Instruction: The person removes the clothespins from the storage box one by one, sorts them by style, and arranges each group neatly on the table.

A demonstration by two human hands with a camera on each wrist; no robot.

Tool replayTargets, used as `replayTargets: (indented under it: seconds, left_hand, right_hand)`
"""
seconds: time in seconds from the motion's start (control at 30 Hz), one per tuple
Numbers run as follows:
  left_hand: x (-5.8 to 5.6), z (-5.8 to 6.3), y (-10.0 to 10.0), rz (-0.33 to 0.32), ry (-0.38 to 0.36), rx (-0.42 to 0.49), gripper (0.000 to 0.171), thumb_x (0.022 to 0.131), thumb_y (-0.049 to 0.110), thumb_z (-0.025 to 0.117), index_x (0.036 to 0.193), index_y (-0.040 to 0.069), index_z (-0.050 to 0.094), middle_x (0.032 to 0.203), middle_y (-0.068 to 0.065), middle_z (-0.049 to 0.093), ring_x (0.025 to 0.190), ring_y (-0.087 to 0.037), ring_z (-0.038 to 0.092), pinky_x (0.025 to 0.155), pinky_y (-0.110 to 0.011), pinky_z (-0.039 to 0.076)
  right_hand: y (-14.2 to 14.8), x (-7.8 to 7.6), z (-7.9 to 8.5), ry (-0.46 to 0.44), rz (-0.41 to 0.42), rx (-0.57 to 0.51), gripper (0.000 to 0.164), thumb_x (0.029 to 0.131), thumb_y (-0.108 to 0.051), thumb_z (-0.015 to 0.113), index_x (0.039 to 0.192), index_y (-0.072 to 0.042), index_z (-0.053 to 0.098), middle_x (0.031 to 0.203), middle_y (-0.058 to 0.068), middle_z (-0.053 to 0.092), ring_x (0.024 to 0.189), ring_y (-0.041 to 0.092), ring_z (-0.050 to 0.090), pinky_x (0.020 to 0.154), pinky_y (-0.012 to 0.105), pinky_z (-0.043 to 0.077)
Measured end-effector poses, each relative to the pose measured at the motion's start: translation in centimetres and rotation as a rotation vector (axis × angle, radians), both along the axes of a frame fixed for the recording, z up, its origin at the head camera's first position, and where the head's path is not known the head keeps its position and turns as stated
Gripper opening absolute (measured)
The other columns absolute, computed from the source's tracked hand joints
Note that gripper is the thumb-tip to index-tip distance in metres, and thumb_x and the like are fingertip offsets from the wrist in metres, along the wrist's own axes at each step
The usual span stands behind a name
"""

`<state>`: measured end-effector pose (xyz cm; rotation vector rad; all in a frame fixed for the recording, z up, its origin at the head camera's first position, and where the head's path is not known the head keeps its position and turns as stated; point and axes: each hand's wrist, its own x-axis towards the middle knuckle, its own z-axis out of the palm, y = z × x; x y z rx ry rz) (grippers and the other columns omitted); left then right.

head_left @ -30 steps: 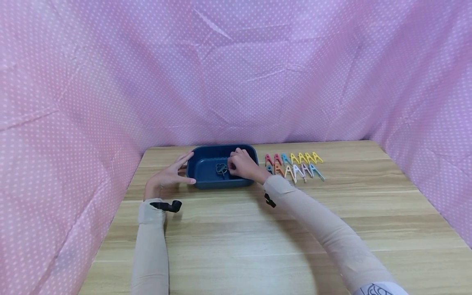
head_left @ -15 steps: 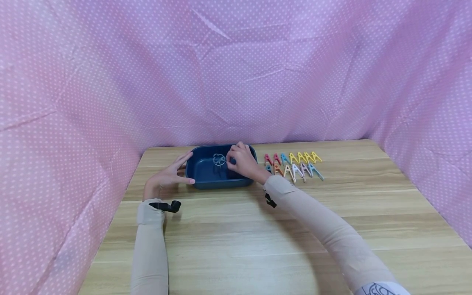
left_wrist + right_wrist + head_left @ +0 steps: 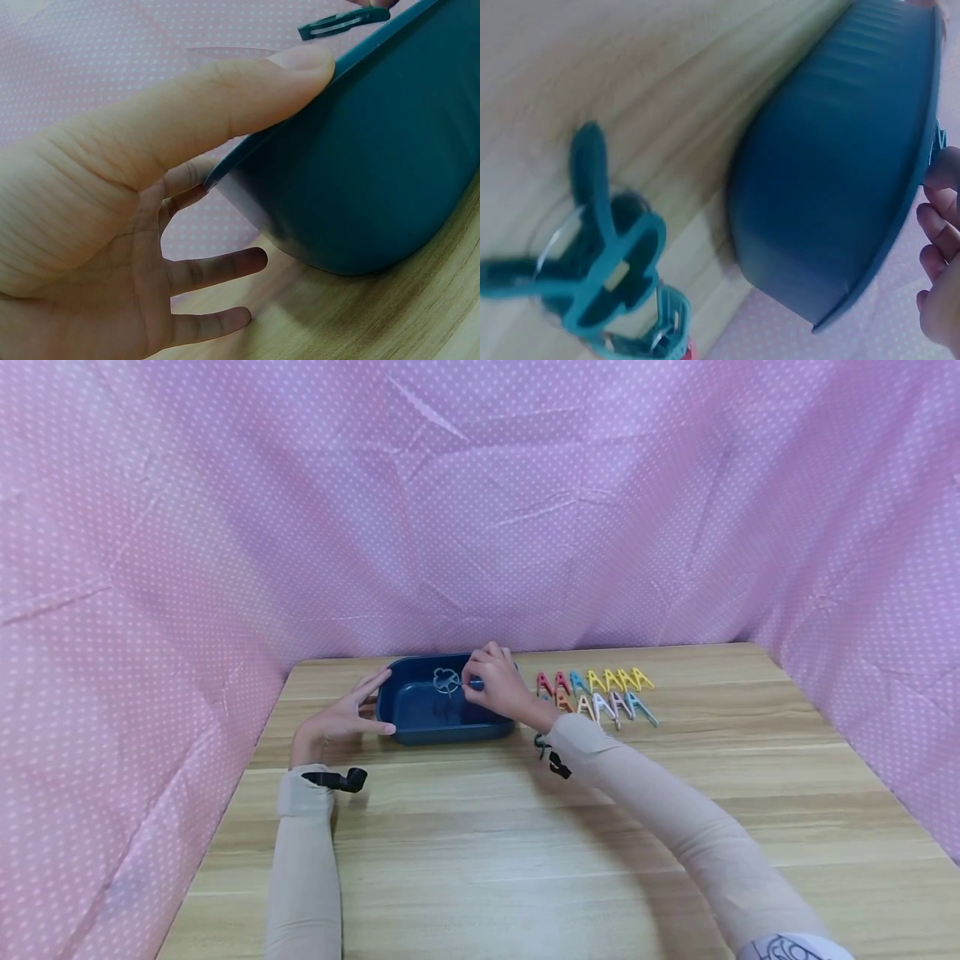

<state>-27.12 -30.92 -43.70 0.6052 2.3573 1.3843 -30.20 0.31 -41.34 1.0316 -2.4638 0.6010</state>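
Note:
A dark blue rectangular basin (image 3: 427,731) stands near the table's back edge. My left hand (image 3: 347,714) is spread at its left end; in the left wrist view the straight thumb (image 3: 225,97) lies against the rim. Over the right part of the basin, my right hand (image 3: 495,681) pinches a teal clip (image 3: 446,681) with a rounded, lobed outline. That clip (image 3: 345,22) appears edge-on just past the rim in the left wrist view. My right palm is hidden from the head camera. Below the right wrist in the head view, a dark teal piece (image 3: 540,743) shows.
To the right of the basin lie two rows of clothespins, including red ones (image 3: 543,682), yellow ones (image 3: 624,679) and white ones (image 3: 602,707). A blurred teal clip (image 3: 604,255) fills the right wrist view's near left. Pink dotted cloth (image 3: 525,527) hangs behind the table.
The lobed clip has risen slightly and shifted left with my right hand, which has turned a little. A dark teal piece now shows below the right wrist. My left hand has stayed put.

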Motion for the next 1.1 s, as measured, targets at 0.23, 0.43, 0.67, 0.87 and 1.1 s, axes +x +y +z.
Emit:
replayTargets:
  seconds: [0.23,0.43,0.67,0.87,1.1]
  left_hand:
    - [-0.1,-0.1,0.0,0.008,-0.011,-0.015,0.1,0.079,0.025,0.076,0.151,0.033,0.007,0.157,0.007,-0.006,0.14,-0.037,0.018,0.111,-0.056,0.021]
    - [-0.3,-0.3,-0.3,0.023,-0.016,-0.062,0.1,0.078,0.032,0.076,0.151,0.035,0.008,0.157,0.012,-0.006,0.141,-0.035,0.018,0.111,-0.056,0.023]
    - [-0.6,-0.6,-0.5,0.019,-0.012,-0.064,0.099,0.079,0.031,0.076,0.15,0.037,0.008,0.157,0.01,-0.006,0.141,-0.037,0.018,0.11,-0.058,0.023]
    - [-0.6,-0.5,-0.4,0.007,-0.003,-0.057,0.099,0.08,0.03,0.075,0.151,0.035,0.006,0.157,0.009,-0.007,0.14,-0.039,0.017,0.109,-0.06,0.022]
    - [-0.8,-0.5,-0.5,0.007,-0.001,-0.075,0.1,0.079,0.032,0.075,0.151,0.034,0.006,0.158,0.008,-0.007,0.14,-0.039,0.018,0.108,-0.06,0.024]
  right_hand:
    - [1.6,0.8,0.8,-0.002,0.04,-0.038,0.004,0.081,-0.013,0.068,0.077,-0.013,0.067,0.087,-0.001,0.06,0.088,0.019,0.04,0.08,0.039,0.028]
    - [3.6,1.4,1.2,0.004,0.012,-0.033,0.004,0.079,-0.013,0.071,0.077,-0.014,0.067,0.088,-0.001,0.062,0.092,0.02,0.043,0.083,0.041,0.03]
    - [6.4,1.7,1.4,-0.004,-0.045,-0.053,0.005,0.079,-0.012,0.069,0.075,-0.012,0.066,0.086,0.002,0.061,0.096,0.023,0.044,0.084,0.045,0.029]
    - [9.1,1.9,1.5,0.003,-0.07,-0.098,0.006,0.076,-0.01,0.069,0.072,-0.013,0.065,0.082,0.003,0.06,0.097,0.024,0.044,0.087,0.049,0.027]
    - [12.1,2.3,1.4,-0.016,-0.093,-0.091,0.006,0.076,-0.01,0.07,0.073,-0.014,0.066,0.084,0.001,0.062,0.093,0.023,0.042,0.083,0.048,0.027]
